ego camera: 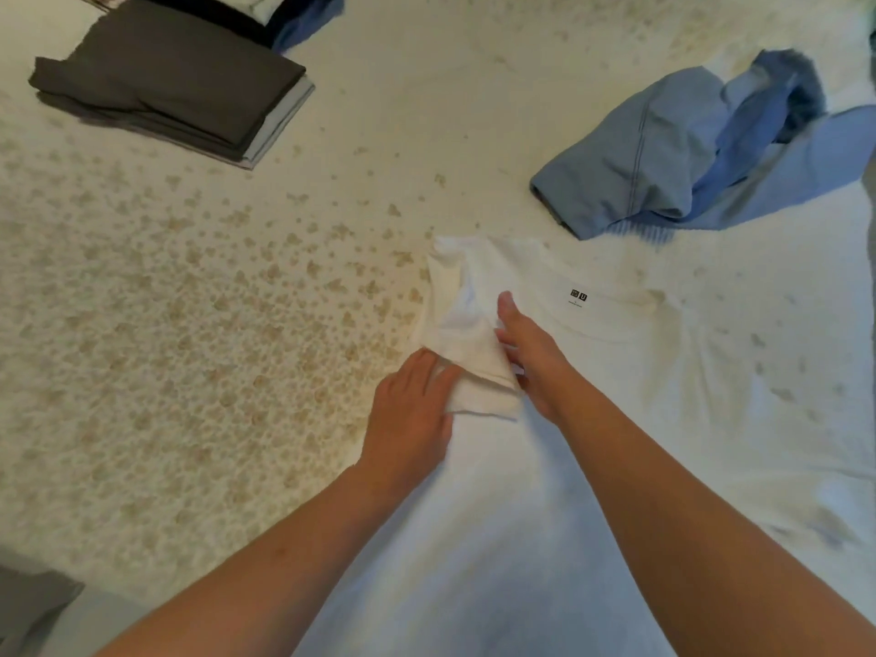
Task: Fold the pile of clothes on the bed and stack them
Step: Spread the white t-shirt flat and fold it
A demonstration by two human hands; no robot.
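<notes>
Folding the sleeve [467,334] inward is the step I judge to be in hand. My left hand [410,410] lies flat on the sleeve's near edge, fingers straight and together, pressing it down. My right hand [531,353] touches the sleeve's other side, fingers extended and loosely spread, thumb pointing away from me; neither hand pinches cloth.

Procedure, as I judge it: hold the left palm as the anchor, sweep the right hand outward to flatten the bunched cloth, and align the folded edge parallel to the shirt's side before releasing.

Both hands rest on the white shirt [616,419], which lies spread on the patterned bed cover [166,301]. Just beyond the right hand, inside the collar, a neck label [578,295] shows two dark squares, one reading "U"; smaller print beneath is illegible.

Far beyond the left hand sits a folded dark stack [166,78]. Far beyond the right hand lies a crumpled blue garment [687,144], unfolded.
</notes>
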